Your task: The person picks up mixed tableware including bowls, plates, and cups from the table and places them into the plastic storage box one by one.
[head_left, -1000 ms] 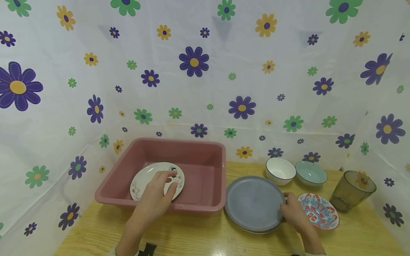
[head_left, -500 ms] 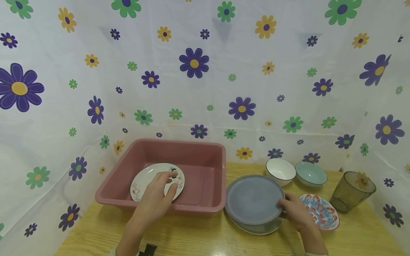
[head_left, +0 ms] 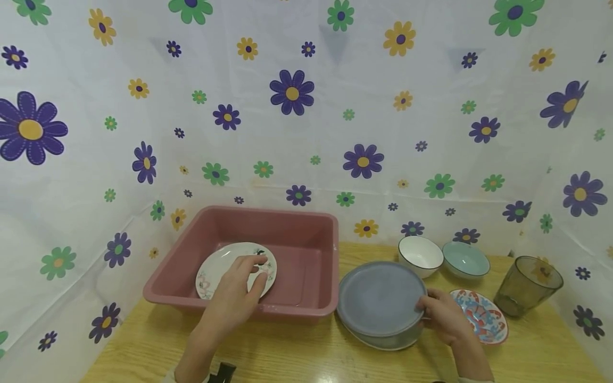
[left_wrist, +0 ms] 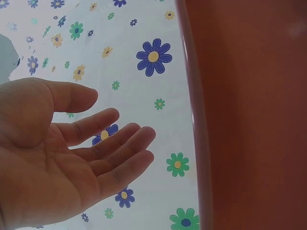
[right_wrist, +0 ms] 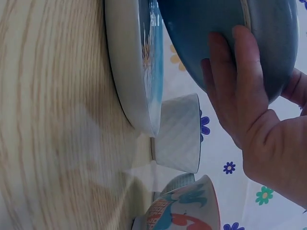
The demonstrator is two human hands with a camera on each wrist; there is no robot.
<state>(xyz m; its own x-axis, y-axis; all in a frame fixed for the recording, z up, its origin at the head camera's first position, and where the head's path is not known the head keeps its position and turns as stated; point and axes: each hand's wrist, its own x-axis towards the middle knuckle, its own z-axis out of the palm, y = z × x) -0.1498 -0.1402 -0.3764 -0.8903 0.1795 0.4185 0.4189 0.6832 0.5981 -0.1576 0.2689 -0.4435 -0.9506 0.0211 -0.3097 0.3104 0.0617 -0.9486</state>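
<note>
My right hand (head_left: 445, 316) pinches the right edge of a grey-blue plate (head_left: 380, 298), thumb on top. In the right wrist view its fingers (right_wrist: 249, 72) spread beneath the plate's underside. A second plate (head_left: 399, 340) lies on the table under the held one, which covers most of it; a gap shows between them in the right wrist view. My left hand (head_left: 234, 292) is over the near side of a pink tub (head_left: 330, 266), with nothing in its relaxed fingers. Inside the tub, partly behind that hand, lies a white plate with a floral pattern (head_left: 215, 271).
Right of the plates sit a red-and-blue patterned bowl (head_left: 488, 322), a white bowl (head_left: 420, 254) and a pale blue-green bowl (head_left: 465, 260). A tinted glass (head_left: 527, 287) stands at the far right. Flowered sheeting (head_left: 325, 138) encloses the wooden table (head_left: 287, 351).
My right hand has raised the grey-blue plate off the plate beneath, so more of the lower one shows at the near side. The left hand stays over the tub.
</note>
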